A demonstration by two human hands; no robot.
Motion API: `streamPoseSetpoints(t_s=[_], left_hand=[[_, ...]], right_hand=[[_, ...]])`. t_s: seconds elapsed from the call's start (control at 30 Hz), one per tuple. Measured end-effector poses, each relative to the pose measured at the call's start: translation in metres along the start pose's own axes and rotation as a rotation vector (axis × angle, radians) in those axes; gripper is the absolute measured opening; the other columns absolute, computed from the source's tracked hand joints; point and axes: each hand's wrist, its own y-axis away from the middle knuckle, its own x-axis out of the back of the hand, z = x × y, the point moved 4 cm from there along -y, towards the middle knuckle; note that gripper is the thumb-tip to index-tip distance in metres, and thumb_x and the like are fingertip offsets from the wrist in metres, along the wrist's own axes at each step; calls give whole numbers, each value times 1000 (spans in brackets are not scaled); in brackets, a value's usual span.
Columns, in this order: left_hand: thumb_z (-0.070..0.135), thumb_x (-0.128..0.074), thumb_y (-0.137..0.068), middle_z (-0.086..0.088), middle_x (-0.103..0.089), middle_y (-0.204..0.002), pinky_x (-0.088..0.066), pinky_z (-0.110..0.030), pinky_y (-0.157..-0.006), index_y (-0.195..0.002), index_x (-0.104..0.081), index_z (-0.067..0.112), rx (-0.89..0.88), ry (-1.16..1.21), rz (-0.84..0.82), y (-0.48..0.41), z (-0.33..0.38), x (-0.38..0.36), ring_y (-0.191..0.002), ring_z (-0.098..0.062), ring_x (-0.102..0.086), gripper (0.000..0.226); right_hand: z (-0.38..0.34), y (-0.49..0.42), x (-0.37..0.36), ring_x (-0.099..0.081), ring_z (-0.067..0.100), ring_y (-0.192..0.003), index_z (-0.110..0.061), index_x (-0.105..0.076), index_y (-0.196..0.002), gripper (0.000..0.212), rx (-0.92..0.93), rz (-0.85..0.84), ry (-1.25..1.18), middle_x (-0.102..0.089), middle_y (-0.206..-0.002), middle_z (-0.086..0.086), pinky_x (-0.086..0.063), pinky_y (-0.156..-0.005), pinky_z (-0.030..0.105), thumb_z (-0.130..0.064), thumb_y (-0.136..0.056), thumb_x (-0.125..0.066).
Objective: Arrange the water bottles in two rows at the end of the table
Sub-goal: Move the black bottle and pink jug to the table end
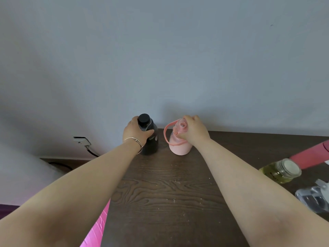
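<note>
A black bottle (151,145) with a black cap stands upright at the far end of the dark wooden table (160,193), close to the wall. My left hand (136,133) is wrapped around its neck and shoulder. Just to its right stands a pale pink bottle (179,147) with a pink carry strap. My right hand (193,130) grips its lid from the right side. Both bottles rest on the table, a small gap apart.
At the right edge lie a clear bottle with yellowish liquid (280,171), a pink bottle (309,156) and a clear plastic bottle (315,198). A wall socket with a black cable (82,140) sits left of the table. Pink fabric (97,227) shows below the table's left edge.
</note>
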Motion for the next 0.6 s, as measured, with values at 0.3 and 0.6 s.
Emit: streamPoseSetpoints(t_s=[0.3, 0.6], left_hand=[[32, -78, -74, -7, -58, -128, -45, -34, -87, -134, -45, 16, -9, 10, -36, -2, 0, 0, -113, -31, -55, 70], [38, -76, -77, -8, -24, -158, -33, -46, -113, -153, -11, 16, -188, -238, -64, 10, 10, 8, -143, -31, -27, 102]], right_hand=[[-5, -2, -1, -56, 36, -110, -16, -42, -138, 71, -4, -64, 44, -41, -128, 13, -46, -86, 36, -36, -79, -76], [-12, 15, 5, -45, 37, -119, -19, -30, -144, 75, 22, -37, 244, -41, -135, 12, -47, -84, 41, -44, -84, -68]])
